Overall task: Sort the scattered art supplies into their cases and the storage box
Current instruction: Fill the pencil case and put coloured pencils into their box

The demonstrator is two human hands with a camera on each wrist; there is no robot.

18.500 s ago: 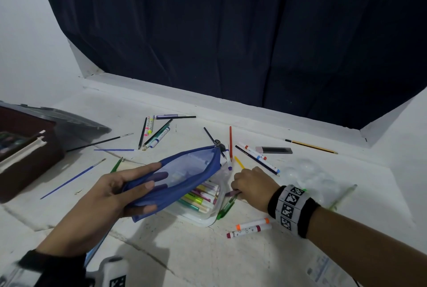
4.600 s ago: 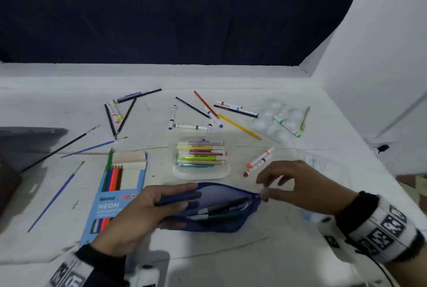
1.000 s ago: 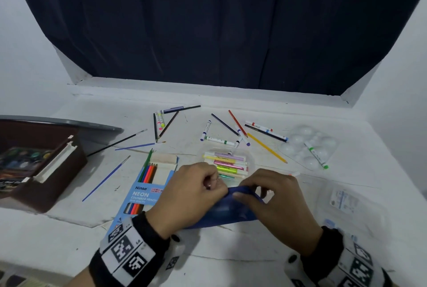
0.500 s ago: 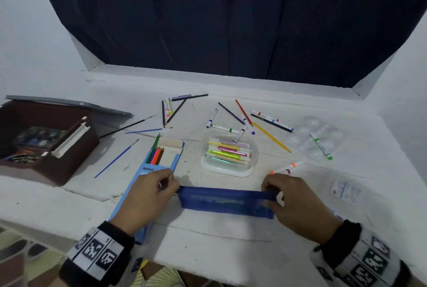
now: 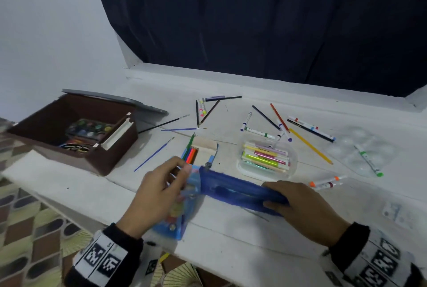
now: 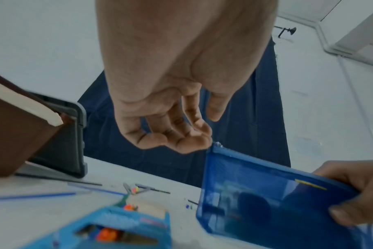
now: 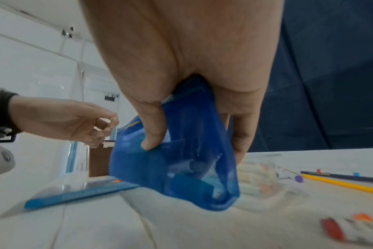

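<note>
A blue mesh pouch [image 5: 231, 189] with pens inside lies across the front of the table, zipped along its top. My right hand [image 5: 272, 196] grips its right end, thumb on one face and fingers on the other; the right wrist view shows that right hand [image 7: 194, 144] and the pouch [image 7: 181, 176]. My left hand [image 5: 184, 171] hovers by the pouch's left end with loosely curled fingers and holds nothing. In the left wrist view the left hand [image 6: 202, 131] is just off the zip end of the pouch [image 6: 256, 202]. Under it lies a blue coloured-pencil box [image 5: 178, 222].
A brown storage box [image 5: 111, 161] with paints stands open at the left. A clear marker case [image 5: 265, 159] sits behind the pouch. Loose brushes [image 5: 157, 153], pencils [image 5: 309, 145] and markers [image 5: 325, 181] are scattered further back. A clear palette [image 5: 362, 148] lies at the right.
My left hand has let go of the pouch's left end and now hangs beside it. The right hand still grips the right end. The view has swung left.
</note>
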